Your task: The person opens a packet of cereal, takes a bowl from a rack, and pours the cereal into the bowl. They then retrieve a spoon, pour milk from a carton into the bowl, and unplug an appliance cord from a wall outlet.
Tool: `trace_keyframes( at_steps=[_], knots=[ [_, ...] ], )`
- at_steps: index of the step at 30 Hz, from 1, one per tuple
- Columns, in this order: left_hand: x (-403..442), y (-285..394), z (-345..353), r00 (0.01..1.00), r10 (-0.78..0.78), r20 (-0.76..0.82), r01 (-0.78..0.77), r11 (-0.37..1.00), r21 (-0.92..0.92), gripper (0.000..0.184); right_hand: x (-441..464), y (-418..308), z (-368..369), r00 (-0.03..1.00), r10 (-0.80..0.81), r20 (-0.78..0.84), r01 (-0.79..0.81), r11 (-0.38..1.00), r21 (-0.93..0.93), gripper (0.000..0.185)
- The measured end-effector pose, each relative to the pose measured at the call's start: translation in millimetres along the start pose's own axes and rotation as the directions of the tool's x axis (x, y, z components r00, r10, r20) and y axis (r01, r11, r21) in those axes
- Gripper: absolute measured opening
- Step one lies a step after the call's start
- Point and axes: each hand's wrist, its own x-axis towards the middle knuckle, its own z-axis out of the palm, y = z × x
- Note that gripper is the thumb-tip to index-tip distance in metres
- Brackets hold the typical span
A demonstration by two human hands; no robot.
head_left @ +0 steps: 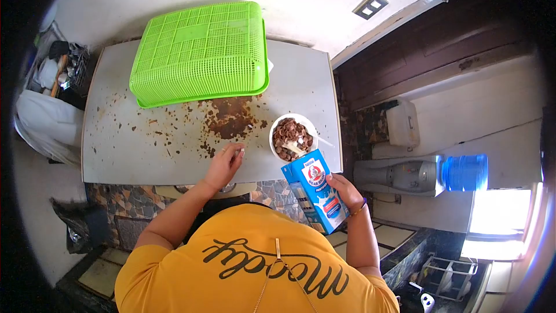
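My right hand is wrapped round a blue milk carton with a bear label. The carton tilts over the near rim of a white bowl at the table's right side. Brown chocolate cereal fills the bowl, and a white streak of milk shows at the carton's corner. A pale utensil handle sticks out to the bowl's right. Left of the bowl, my left hand rests at the table's near edge with its fingers curled together. A tiny pale spot shows at its fingertips, too small to name.
A green plastic basket cover sits upside down at the back of the grey table. Brown worn patches mark the tabletop. A water dispenser with a blue bottle stands to the right. Dishes are at far left.
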Motion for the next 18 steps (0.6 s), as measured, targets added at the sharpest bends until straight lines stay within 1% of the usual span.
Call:
trace_keyframes(
  at_steps=[5, 7, 9, 11, 13, 15, 17, 18],
  knots=[
    [-0.3, -2.6, 1.1, 1.000, -0.005, 0.007, 0.005, 1.000, 0.006, 0.019, 3.4, 2.9, -6.5, 1.000, 0.002, -0.024, -0.001, 1.000, 0.024, 0.048],
    [-0.8, -2.2, 1.3, 1.000, -0.003, 0.002, 0.003, 1.000, 0.000, 0.019, -1.7, -5.9, -0.3, 0.999, 0.009, -0.036, -0.007, 0.998, 0.061, 0.048],
    [-0.8, -0.8, 1.4, 0.999, -0.033, 0.010, 0.034, 0.999, -0.038, 0.018, 2.9, -0.8, -7.7, 0.999, -0.021, -0.041, 0.023, 0.999, 0.033, 0.050],
    [0.0, 1.1, 0.5, 1.000, -0.028, 0.009, 0.028, 0.999, -0.040, 0.018, 5.4, 1.8, -11.9, 0.995, -0.044, -0.093, 0.047, 0.999, 0.028, 0.051],
    [0.1, 0.9, 0.0, 1.000, -0.024, 0.004, 0.024, 0.999, -0.042, 0.017, 7.8, 2.6, -14.8, 0.994, -0.041, -0.103, 0.046, 0.998, 0.045, 0.049],
    [-1.2, -0.8, 1.7, 1.000, -0.029, -0.004, 0.029, 0.998, -0.059, 0.018, 6.8, 2.0, -15.6, 0.994, -0.035, -0.101, 0.046, 0.994, 0.104, 0.047],
    [-0.8, -2.0, 1.8, 0.999, -0.039, 0.006, 0.039, 0.996, -0.075, 0.018, 8.5, 1.8, -16.7, 0.993, -0.030, -0.112, 0.041, 0.994, 0.104, 0.046],
    [-0.9, -1.0, 0.9, 0.999, -0.050, 0.020, 0.052, 0.994, -0.092, 0.018, 5.5, -1.8, -11.6, 0.994, -0.018, -0.105, 0.036, 0.983, 0.181, 0.045]
  ],
)
